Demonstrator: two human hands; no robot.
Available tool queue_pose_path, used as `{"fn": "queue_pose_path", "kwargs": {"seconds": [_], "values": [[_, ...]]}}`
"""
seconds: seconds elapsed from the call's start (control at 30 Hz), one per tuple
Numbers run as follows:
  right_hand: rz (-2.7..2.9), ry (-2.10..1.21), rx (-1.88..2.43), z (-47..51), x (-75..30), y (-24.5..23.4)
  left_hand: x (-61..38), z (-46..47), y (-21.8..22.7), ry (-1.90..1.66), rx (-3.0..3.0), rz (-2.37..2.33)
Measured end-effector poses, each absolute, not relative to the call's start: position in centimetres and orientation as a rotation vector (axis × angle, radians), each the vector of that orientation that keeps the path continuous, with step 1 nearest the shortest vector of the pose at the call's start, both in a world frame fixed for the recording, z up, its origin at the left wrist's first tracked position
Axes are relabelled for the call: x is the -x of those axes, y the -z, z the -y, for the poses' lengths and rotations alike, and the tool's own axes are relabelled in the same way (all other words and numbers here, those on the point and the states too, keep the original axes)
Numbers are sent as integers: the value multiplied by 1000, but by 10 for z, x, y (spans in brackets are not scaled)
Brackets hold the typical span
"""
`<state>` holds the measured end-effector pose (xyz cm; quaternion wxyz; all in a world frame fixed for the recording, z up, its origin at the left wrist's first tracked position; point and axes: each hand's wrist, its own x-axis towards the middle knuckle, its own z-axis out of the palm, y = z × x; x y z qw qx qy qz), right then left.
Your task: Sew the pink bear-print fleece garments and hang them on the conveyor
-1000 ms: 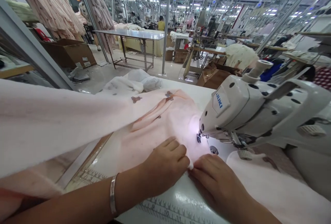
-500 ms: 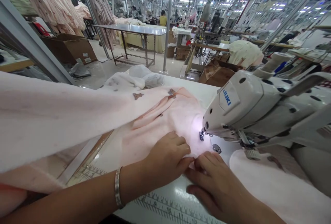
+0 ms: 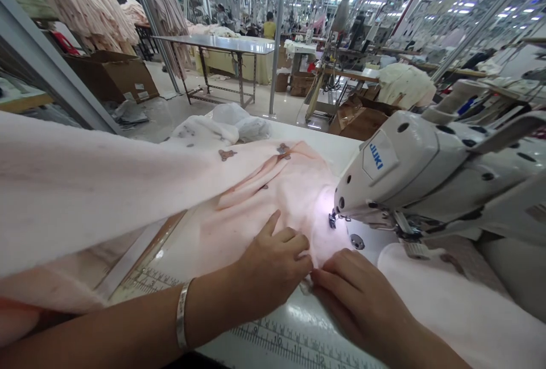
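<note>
Pale pink fleece fabric [image 3: 251,227] with small bear prints lies across the white sewing table, and one part runs under the presser foot [image 3: 332,220] of a JUKI sewing machine [image 3: 396,170]. My left hand [image 3: 277,261], with a silver bracelet at the wrist, pinches the fabric's near edge, its index finger raised. Close beside it, my right hand [image 3: 350,283] is closed on the same edge, just in front of the lit needle area. The fingertips of both hands almost meet. What lies between them is partly hidden.
A ruler scale [image 3: 277,340] runs along the table's near edge. Another pink fabric piece [image 3: 452,295] lies right, under the machine arm. Farther off stand a metal table [image 3: 217,44], cardboard boxes [image 3: 113,76] and hanging garments [image 3: 85,5]. A person in yellow [image 3: 269,28] is in the distance.
My left index finger has lifted away from the fabric. Both hands have shifted slightly, and the right hand's fingers have drawn closer together on the edge.
</note>
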<state>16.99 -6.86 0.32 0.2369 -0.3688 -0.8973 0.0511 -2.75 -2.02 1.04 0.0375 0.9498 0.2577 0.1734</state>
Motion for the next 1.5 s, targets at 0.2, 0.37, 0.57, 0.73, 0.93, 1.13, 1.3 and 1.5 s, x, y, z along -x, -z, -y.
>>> {"fn": "queue_pose_path", "kwargs": {"seconds": [0.2,0.37,0.57,0.73,0.93,1.13,1.3,1.5], "values": [[2457,-180,1073,72,-168,-1,28,19,-33,-387,-2729,-828],[2526,-132,1037,72,-177,-8,23,22,-17,-425,-2760,-874],[2512,108,1202,64,-216,-8,16,12,-9,-459,-2733,-872],[2564,291,1262,59,-235,-7,-2,-12,-10,-510,-2707,-839],[2474,327,1139,59,-211,-15,-9,-19,-9,-525,-2703,-802],[2416,282,1379,43,-231,6,-15,-33,-5,-549,-2674,-856],[2392,372,1398,47,-242,3,-20,-36,-5,-614,-2695,-862],[2412,269,1194,55,-213,-14,-17,-27,-5,-641,-2700,-833]]}}
